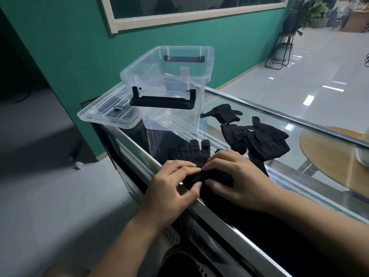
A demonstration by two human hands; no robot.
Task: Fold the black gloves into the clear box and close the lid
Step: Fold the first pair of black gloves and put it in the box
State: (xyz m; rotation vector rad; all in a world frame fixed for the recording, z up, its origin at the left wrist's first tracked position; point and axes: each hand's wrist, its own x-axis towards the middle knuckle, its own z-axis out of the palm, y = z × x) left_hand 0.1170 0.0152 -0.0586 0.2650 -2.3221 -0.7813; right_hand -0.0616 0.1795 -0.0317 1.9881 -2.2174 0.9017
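A black glove (196, 154) lies flat on the glass counter top, its fingers pointing away from me. My left hand (171, 188) and my right hand (237, 176) both pinch its cuff end, which is bunched up between my fingers. Behind it stands the clear box (167, 116) with black handles, open and empty. Its clear lid (107, 111) lies to the left of the box, overhanging the counter edge. To the right a pile of black gloves (257, 140) rests on the glass, and a single black glove (223, 113) lies behind the pile.
The glass counter (299, 176) has a metal front edge (139, 156) and drops off to the floor on my left. A green wall rises behind the box. A round wooden table (329, 156) shows through the glass at right.
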